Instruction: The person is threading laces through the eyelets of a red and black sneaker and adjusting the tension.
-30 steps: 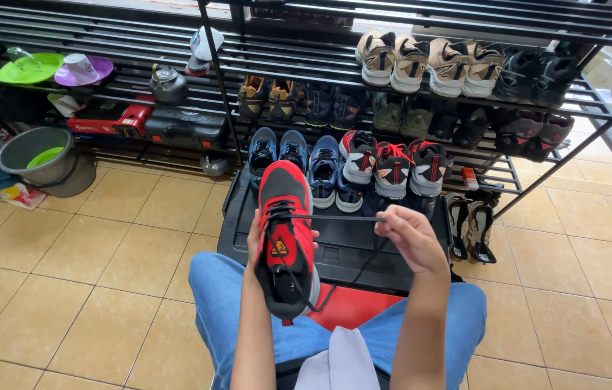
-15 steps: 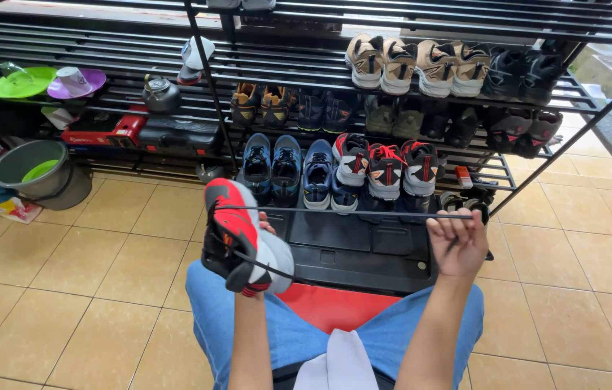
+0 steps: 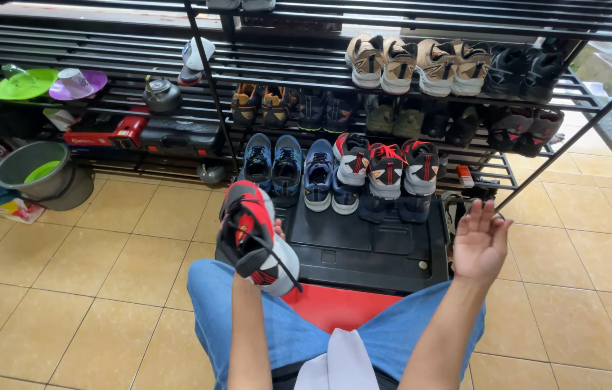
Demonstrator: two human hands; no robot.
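Left hand [image 3: 271, 242] is gripping a red-and-black sneaker [image 3: 254, 235] mid-frame, sole turned away for lacing, while right hand [image 3: 478, 242] is lifting open, empty.

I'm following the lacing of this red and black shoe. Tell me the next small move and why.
Probably bring the right hand back to the dangling black lace. That hand is open, palm up and empty, off to the side, while the left hand holds the red and black shoe up alone with the lace hanging loose.
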